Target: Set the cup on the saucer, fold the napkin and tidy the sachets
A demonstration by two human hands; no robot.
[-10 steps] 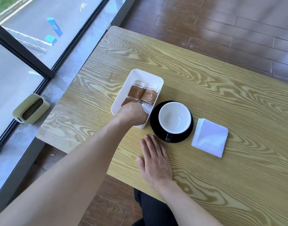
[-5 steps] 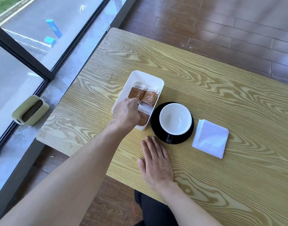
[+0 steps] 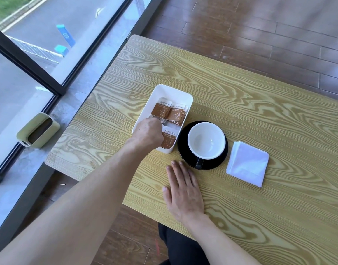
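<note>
A white-lined black cup (image 3: 206,140) stands upright on the black saucer (image 3: 183,150), its handle towards me. To its right a white napkin (image 3: 247,165) lies folded in a square on the table. Left of the saucer a white tray (image 3: 173,91) holds several brown-and-white sachets (image 3: 175,113). My left hand (image 3: 148,132) reaches into the tray's left side, fingers curled and pinching the white edge of a sachet; the fingertips are partly hidden. My right hand (image 3: 183,190) rests flat on the wooden table (image 3: 260,104) just in front of the saucer, fingers spread.
The table's left edge runs along a glass window wall with a grey sill. A pale green container (image 3: 38,131) sits on that sill beside the table. Dark wooden floor lies beyond the far edge. My dark-clothed lap shows below the near edge.
My left hand has moved from the tray's near end to its left side and a little further in, onto another sachet. The right hand, cup and napkin have stayed put.
</note>
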